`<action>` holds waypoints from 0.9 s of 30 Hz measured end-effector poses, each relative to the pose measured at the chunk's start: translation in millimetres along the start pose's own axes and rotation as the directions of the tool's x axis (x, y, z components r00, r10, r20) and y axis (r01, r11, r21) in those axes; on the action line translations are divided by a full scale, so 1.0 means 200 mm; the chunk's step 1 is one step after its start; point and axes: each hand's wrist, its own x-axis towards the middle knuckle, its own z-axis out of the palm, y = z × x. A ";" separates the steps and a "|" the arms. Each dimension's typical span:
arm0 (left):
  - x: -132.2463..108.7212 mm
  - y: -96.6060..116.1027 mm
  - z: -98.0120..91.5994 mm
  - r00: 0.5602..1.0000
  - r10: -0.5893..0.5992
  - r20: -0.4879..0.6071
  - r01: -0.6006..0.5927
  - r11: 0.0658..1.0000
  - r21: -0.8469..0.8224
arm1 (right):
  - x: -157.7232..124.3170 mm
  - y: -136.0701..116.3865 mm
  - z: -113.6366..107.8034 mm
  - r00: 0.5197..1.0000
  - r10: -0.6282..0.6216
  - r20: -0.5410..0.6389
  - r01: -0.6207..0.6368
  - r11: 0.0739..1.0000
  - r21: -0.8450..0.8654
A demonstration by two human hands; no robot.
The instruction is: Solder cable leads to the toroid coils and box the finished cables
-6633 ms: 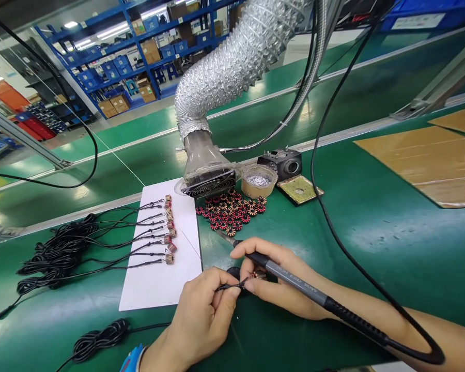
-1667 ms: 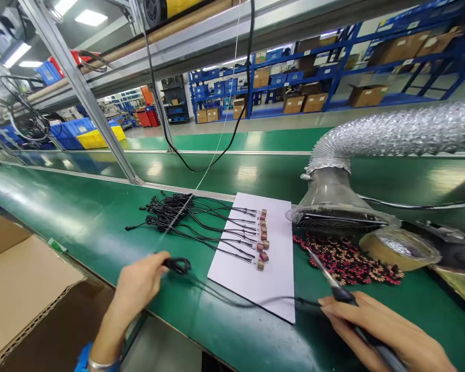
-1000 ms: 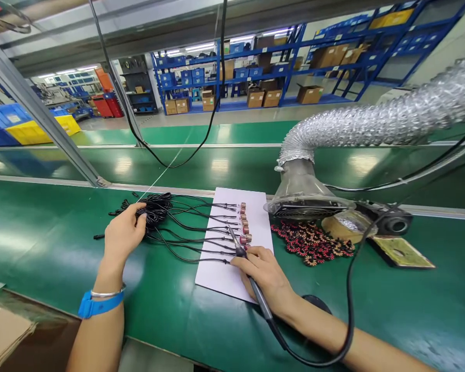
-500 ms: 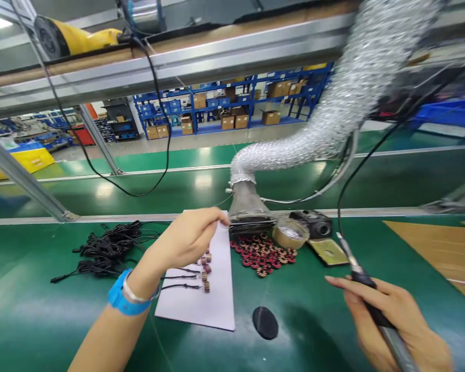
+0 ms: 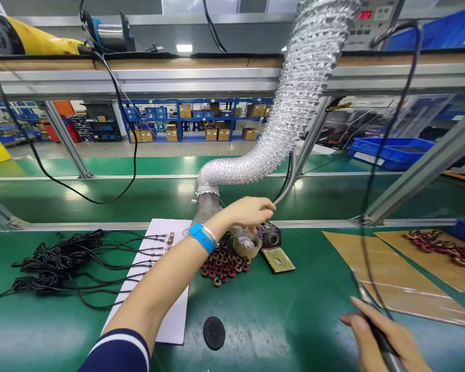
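My left hand [image 5: 251,211] reaches across the bench with its fingers curled, just above the round tub [image 5: 245,252] of silvery scraps; what the fingers hold, if anything, is hidden. In my right hand [image 5: 391,338] is a soldering iron [image 5: 362,289], its tip pointing up and away. Beside the tub sits a black box [image 5: 270,235] with a yellowish sponge tray [image 5: 278,259] in front. A pile of red and copper-coloured wound rings [image 5: 225,266] lies below the tub. Under my left arm, a white board [image 5: 176,320] carries black cables and a few small coils [image 5: 170,240].
A silver duct [image 5: 240,170] comes down to a hood behind my left forearm. Black cables [image 5: 54,261] are heaped at left. A black disc [image 5: 214,333] lies near the front. Brown sheets [image 5: 395,274], one bearing more rings [image 5: 445,248], lie at right.
My left hand has moved right, from over the white board to the tub. My right hand still holds the soldering iron, now lower in view. The camera view has turned right and levelled.
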 end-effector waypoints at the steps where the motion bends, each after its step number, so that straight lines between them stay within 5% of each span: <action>1: -0.02 -0.02 -0.02 1.000 0.001 -0.026 -0.001 1.000 -0.016 | 0.04 -0.05 0.04 0.999 -0.043 0.020 0.043 0.999 -0.005; 5: -0.23 -0.11 -0.12 0.982 -0.027 -0.187 0.012 0.997 -0.079 | 0.22 -0.17 0.26 0.975 -0.219 0.034 0.206 0.952 0.224; 7: -0.39 -0.15 -0.14 0.955 -0.131 -0.265 0.079 0.977 -0.198 | 0.27 -0.18 0.39 0.966 -0.257 0.030 0.239 0.932 0.273; 12: -0.86 -0.29 -0.15 0.909 -0.359 -0.212 0.315 0.924 -0.218 | 0.29 -0.14 0.53 0.926 -0.315 0.208 0.229 0.907 0.353; 19: -1.26 -0.51 -0.14 0.796 -0.579 -0.173 0.535 0.809 -0.244 | 0.32 -0.01 0.41 0.985 0.011 0.170 -0.058 0.959 0.279; 23: -1.35 -0.60 -0.10 0.755 -0.614 -0.230 0.564 0.787 -0.252 | 0.34 0.04 0.49 0.959 0.206 0.195 -0.245 0.948 0.205; 27: -1.41 -0.63 -0.07 0.778 -0.541 -0.320 0.547 0.834 -0.080 | 0.38 0.05 0.64 0.914 0.309 0.263 -0.342 0.935 0.090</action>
